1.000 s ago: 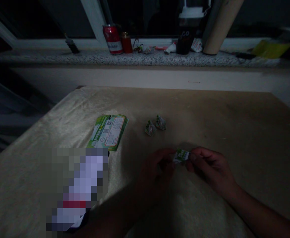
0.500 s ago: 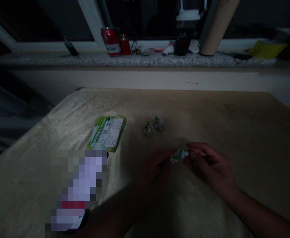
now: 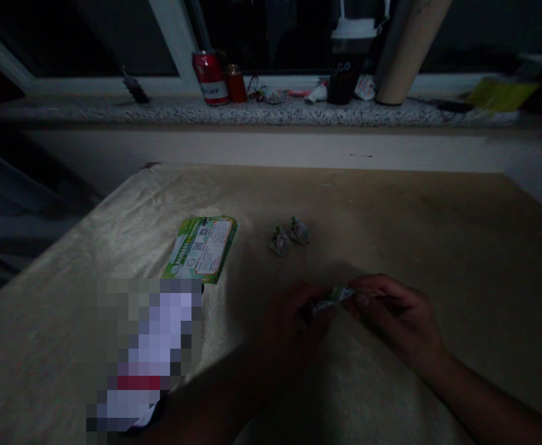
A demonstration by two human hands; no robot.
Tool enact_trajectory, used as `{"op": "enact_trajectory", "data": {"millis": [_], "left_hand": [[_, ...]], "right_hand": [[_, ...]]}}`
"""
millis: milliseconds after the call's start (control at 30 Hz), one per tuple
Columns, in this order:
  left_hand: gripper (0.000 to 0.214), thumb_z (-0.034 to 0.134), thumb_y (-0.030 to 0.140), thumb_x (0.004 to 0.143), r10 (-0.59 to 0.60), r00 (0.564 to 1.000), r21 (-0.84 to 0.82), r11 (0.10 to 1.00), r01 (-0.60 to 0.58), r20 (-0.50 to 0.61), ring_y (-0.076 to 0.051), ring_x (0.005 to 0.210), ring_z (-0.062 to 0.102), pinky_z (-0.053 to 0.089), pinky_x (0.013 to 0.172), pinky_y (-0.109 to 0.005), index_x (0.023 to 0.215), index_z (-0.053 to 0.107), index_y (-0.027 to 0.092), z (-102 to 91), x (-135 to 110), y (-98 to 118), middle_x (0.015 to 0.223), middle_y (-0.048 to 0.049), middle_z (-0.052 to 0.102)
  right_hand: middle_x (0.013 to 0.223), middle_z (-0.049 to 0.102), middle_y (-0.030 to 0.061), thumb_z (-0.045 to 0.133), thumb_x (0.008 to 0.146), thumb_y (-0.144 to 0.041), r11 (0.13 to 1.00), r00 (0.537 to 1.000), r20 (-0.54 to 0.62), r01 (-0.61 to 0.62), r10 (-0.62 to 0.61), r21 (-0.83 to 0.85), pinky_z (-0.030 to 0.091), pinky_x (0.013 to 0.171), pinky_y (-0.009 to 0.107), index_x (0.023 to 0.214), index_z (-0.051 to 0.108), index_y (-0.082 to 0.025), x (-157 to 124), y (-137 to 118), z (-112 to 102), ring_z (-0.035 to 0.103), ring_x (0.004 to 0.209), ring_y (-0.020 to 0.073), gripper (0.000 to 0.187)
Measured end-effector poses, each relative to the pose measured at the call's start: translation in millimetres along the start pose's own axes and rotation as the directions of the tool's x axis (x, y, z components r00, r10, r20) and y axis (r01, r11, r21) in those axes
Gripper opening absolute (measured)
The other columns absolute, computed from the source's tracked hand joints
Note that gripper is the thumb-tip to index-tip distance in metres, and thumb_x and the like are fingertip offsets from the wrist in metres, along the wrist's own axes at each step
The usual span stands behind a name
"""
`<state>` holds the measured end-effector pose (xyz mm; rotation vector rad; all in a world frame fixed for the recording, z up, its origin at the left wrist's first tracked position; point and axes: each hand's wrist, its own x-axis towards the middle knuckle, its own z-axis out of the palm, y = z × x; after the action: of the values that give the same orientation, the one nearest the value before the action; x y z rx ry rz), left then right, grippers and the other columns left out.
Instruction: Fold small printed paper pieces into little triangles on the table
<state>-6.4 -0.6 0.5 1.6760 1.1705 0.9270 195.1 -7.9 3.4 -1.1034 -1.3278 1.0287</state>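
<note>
Between my two hands is a small green-and-white plastic packet [image 3: 336, 296], held above the table. My left hand [image 3: 301, 318] pinches its left end, though deep shadow hides most of those fingers. At the other end, the thumb and fingertips of my right hand [image 3: 391, 309] close on the packet. Farther back lie two similar crumpled or folded little packets, one on the left [image 3: 279, 241] and one on the right [image 3: 300, 230]. To their left lies a flat green packet [image 3: 203, 247] with printed text and codes.
A pixelated, bright long object [image 3: 159, 346] lies left of my left arm on the cloth-covered table [image 3: 113, 247]. Along the granite sill [image 3: 169, 111] stand a red can [image 3: 210, 80], a small red jar [image 3: 236, 83], a dark lidded cup [image 3: 345, 71] and a tan cylinder [image 3: 407, 55].
Both hands have dropped slightly toward me with the packet, which now looks flatter and more stretched out between them. The left fingers have shifted a little to the right.
</note>
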Motion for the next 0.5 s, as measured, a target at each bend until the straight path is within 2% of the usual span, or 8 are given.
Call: {"op": "enact_trajectory", "data": {"millis": [100, 200, 367, 500], "left_hand": [[0.016, 0.065, 0.026, 0.093, 0.102, 0.994, 0.004, 0.995, -0.102, -0.046, -0.018, 0.077, 0.068, 0.054, 0.068, -0.030, 0.100, 0.077, 0.020, -3.0, 2.0, -0.1, 0.088, -0.0040, 0.072], [0.012, 0.068, 0.026, 0.091, 0.183, 0.978, -0.005, 0.983, -0.184, -0.100, -0.017, 0.079, 0.068, 0.055, 0.070, -0.028, 0.095, 0.078, 0.021, -4.8, 3.1, -1.9, 0.092, -0.0035, 0.072], [0.015, 0.068, 0.028, 0.091, 0.135, 0.990, -0.026, 0.990, -0.136, -0.040, -0.020, 0.084, 0.072, 0.059, 0.078, -0.033, 0.101, 0.079, 0.023, -4.5, 1.7, -3.4, 0.094, -0.0039, 0.078], [0.015, 0.067, 0.027, 0.090, 0.134, 0.990, -0.020, 0.991, -0.135, -0.052, -0.019, 0.076, 0.072, 0.060, 0.072, -0.031, 0.097, 0.081, 0.024, -4.2, 0.1, -2.1, 0.086, -0.0026, 0.079]], "right_hand": [[0.071, 0.075, -0.0008, 0.077, 0.084, -0.016, 0.986, 0.995, -0.010, 0.093, -0.095, -0.136, 0.055, 0.056, 0.016, 0.091, 0.079, -0.026, 0.7, -0.7, 1.0, 0.068, 0.060, 0.0107, 0.013], [0.077, 0.075, 0.0006, 0.075, 0.085, -0.015, 0.955, 0.979, 0.041, 0.203, -0.199, -0.215, 0.055, 0.057, 0.020, 0.089, 0.077, -0.025, 3.0, -0.9, 1.6, 0.069, 0.066, 0.0126, 0.012], [0.082, 0.075, 0.0034, 0.073, 0.086, -0.012, 0.912, 0.950, 0.102, 0.311, -0.294, -0.268, 0.055, 0.059, 0.025, 0.092, 0.075, -0.024, 4.4, -0.9, 2.4, 0.071, 0.072, 0.0167, 0.014], [0.081, 0.076, 0.0028, 0.076, 0.086, -0.013, 0.915, 0.952, 0.095, 0.306, -0.291, -0.261, 0.056, 0.058, 0.025, 0.093, 0.075, -0.024, 3.2, 0.5, 2.8, 0.072, 0.071, 0.0166, 0.013]]}}
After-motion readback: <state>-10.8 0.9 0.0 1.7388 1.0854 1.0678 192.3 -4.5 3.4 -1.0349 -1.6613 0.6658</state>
